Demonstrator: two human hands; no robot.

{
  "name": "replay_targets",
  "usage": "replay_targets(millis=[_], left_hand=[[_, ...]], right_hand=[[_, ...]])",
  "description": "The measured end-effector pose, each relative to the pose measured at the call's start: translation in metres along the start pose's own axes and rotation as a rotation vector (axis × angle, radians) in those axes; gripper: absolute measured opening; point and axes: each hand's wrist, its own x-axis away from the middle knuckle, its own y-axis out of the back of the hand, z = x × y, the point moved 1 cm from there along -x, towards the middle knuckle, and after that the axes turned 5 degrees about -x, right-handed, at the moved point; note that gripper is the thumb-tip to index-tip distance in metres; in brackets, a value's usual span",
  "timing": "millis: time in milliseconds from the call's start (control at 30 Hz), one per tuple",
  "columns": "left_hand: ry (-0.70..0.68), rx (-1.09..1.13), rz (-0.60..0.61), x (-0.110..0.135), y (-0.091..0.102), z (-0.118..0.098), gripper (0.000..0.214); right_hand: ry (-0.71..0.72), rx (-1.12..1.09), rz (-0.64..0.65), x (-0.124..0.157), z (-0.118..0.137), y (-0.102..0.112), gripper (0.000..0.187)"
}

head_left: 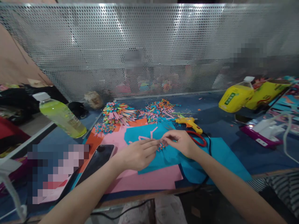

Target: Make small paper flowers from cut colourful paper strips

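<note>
Above blue paper [133, 133], my left hand [141, 153] and my right hand [181, 142] meet at the fingertips. Both are pinched closed around something too small to make out. Pink paper strips [143, 137] lie on the blue sheet, just beyond my left fingers. Under the fingertips, small orange and blue paper bits [161, 148] show in part. Scissors with red handles [202, 141] lie partly hidden behind my right hand. A yellow glue gun [190, 123] rests just past that hand.
Heaped paper pieces [118, 113] and thin scraps [157, 110] lie toward the perforated metal screen [151, 37]. A phone [99, 158] is left of my hands; a green drink bottle [62, 116] stands further left. At right are a yellow bottle [235, 97] and a purple power strip [260, 137].
</note>
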Motion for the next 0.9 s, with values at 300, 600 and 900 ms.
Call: replay_targets(millis=[300, 600, 900], left_hand=[[0.13, -0.069, -0.057, 0.002, 0.008, 0.009, 0.02], [0.818, 0.071, 0.215, 0.027, -0.007, 0.044, 0.03], [0.688, 0.275, 0.291, 0.023, -0.021, 0.036, 0.044]], right_hand=[[0.024, 0.155, -0.199, 0.0, -0.006, 0.013, 0.012], [-0.215, 0.96, -0.269, -0.075, 0.01, 0.07, 0.023], [-0.43, 1.187, -0.102, -0.099, -0.028, 0.069, 0.03]])
